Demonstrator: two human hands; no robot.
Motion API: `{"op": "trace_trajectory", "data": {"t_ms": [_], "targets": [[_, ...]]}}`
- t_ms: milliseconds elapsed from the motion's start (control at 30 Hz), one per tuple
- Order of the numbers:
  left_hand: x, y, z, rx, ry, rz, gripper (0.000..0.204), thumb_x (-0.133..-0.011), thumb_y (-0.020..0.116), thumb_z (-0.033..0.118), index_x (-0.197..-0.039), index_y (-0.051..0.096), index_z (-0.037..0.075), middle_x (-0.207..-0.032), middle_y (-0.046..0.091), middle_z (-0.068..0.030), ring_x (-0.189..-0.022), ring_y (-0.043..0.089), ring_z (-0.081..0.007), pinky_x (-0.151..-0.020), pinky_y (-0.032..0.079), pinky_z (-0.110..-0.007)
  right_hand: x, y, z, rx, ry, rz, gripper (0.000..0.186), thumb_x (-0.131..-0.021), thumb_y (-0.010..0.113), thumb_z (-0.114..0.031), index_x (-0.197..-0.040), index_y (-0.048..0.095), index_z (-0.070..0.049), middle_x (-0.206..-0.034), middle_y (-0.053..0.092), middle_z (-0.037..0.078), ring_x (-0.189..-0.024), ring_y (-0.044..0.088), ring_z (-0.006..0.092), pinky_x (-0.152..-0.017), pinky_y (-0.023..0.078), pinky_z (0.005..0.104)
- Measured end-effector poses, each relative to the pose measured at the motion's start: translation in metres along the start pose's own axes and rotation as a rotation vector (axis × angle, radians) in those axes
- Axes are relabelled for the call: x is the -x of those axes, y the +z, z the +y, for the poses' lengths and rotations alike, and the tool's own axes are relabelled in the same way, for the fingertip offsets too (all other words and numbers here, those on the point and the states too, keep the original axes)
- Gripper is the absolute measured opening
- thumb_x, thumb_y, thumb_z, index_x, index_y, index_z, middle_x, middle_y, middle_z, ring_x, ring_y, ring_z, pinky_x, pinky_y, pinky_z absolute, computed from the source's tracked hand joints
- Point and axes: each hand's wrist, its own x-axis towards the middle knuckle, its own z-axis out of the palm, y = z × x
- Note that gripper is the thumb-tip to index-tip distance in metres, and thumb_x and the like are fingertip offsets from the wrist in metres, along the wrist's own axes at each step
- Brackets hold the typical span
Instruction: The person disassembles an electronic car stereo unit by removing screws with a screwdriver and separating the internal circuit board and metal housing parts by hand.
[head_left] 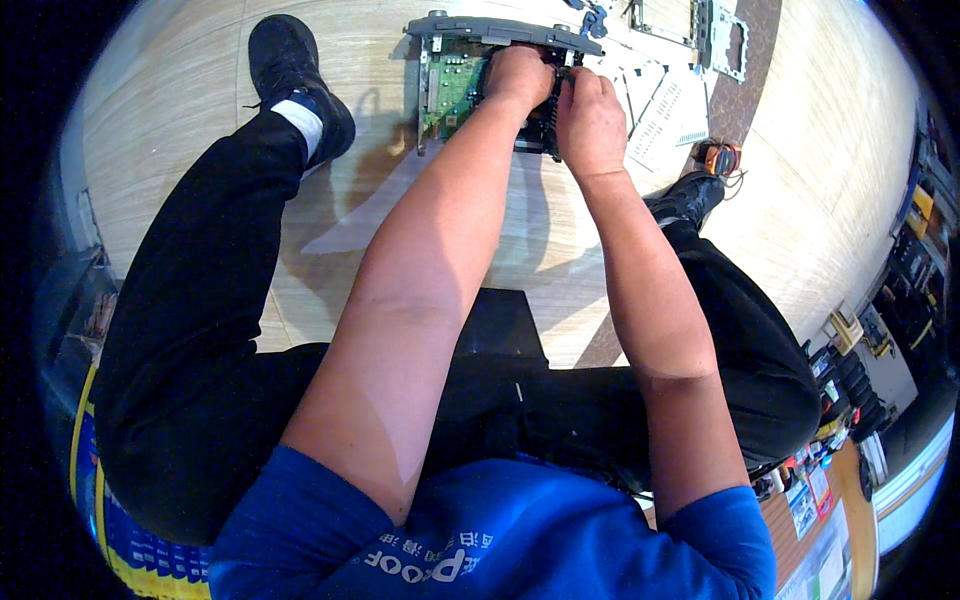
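Observation:
An opened electronic unit [450, 90] lies on the floor between my feet. It has a green circuit board, a metal frame and a dark, slightly curved front panel [500, 30] on its far side. My left hand [520, 78] reaches into its middle with curled fingers, and their tips are hidden in the dark inner parts. At the unit's right side, my right hand [593, 120] is closed, with thumb and fingers pinched close to the left hand. Whatever lies between the fingers of either hand is too small or covered to make out.
Right of the unit lie perforated white metal plates [665, 115] and a metal bracket frame [722, 42]. Dark small parts [592, 18] sit beyond it. An orange and black tool [720, 158] rests by my right shoe [692, 198]. My left shoe [290, 75] stands left of the unit.

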Motion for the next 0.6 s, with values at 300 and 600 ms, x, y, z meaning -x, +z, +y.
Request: {"op": "trace_trajectory", "data": {"t_ms": [300, 600], "targets": [[-0.0026, 0.0002, -0.0010, -0.022, 0.013, 0.011, 0.026, -0.082, 0.057, 0.020, -0.103, 0.067, 0.008, -0.108, 0.063, -0.0195, -0.101, 0.060, -0.0364, -0.087, 0.049, -0.042, -0.0060, -0.0017, -0.0049, 0.005, 0.015, 0.008, 0.018, -0.086, 0.056, -0.016, -0.099, 0.060, -0.005, -0.089, 0.061, 0.019, -0.077, 0.061, 0.0369, -0.070, 0.050, 0.0436], [-0.0020, -0.0019, -0.0013, -0.088, 0.018, -0.033, 0.026, -0.082, 0.057, 0.018, -0.104, 0.067, 0.009, -0.111, 0.062, -0.0191, -0.103, 0.059, -0.0367, -0.088, 0.049, -0.042, -0.0093, -0.0047, -0.0066, 0.070, -0.030, 0.010, 0.014, -0.085, 0.059, -0.018, -0.094, 0.063, -0.008, -0.084, 0.062, 0.015, -0.073, 0.061, 0.0347, -0.065, 0.049, 0.0433]]}}
